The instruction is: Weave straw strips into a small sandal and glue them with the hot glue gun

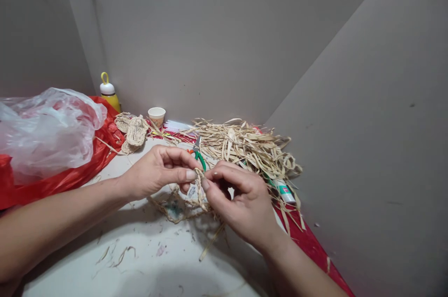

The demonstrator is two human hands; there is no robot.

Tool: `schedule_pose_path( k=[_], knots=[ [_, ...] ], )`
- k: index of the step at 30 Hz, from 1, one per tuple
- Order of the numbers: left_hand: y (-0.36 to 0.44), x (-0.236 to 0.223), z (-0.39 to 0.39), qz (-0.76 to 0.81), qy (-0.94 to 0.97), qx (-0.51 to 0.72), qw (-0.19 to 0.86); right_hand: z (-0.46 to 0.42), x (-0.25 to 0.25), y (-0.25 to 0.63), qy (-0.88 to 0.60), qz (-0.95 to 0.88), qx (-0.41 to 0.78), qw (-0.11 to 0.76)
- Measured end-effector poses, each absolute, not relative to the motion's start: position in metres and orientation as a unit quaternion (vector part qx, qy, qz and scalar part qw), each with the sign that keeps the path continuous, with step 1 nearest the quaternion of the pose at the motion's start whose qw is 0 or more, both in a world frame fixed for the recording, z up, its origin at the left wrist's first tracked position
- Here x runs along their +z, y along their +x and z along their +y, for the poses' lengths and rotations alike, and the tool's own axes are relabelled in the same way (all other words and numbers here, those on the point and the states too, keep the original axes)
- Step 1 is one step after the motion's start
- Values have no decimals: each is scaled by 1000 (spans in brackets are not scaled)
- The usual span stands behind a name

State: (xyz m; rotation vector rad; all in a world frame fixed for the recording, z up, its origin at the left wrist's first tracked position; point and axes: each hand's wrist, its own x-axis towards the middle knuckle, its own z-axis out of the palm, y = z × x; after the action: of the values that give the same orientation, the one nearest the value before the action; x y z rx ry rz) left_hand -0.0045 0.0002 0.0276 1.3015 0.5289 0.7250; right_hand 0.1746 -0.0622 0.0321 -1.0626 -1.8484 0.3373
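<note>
Both my hands meet over the white table [140, 264], pinching a small piece of braided straw work [182, 203]. My left hand [157, 171] is closed on the top of the braid with thumb and forefinger. My right hand [241, 199] is closed too, its fingertips pinching the same straw braid [200, 180] from the right. The woven piece hangs down between the hands and touches the table. Behind the hands lie green-handled scissors [199, 152] and a heap of loose dry straw [248, 145].
A clear plastic bag [45, 129] on red plastic [70, 176] fills the left. At the back stand a yellow bottle [109, 94], a paper cup [156, 115] and finished woven straw pieces [133, 131]. A small white tube [284, 190] lies under the straw. Grey walls close in behind and right.
</note>
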Motion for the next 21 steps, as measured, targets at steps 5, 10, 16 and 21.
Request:
schedule_pose_path(
  k=[5,10,16,21],
  knots=[
    [-7,30,4,220,586,301,719,-63,33,176,-454,-734,169,476],
    [-10,36,8,207,539,274,769,-63,35,178,-466,-717,188,483],
    [-5,23,14,293,563,308,709,-58,37,192,-478,-647,253,538],
    [4,-2,18,349,699,251,571,-46,43,220,-486,-465,305,674]
  ],
)
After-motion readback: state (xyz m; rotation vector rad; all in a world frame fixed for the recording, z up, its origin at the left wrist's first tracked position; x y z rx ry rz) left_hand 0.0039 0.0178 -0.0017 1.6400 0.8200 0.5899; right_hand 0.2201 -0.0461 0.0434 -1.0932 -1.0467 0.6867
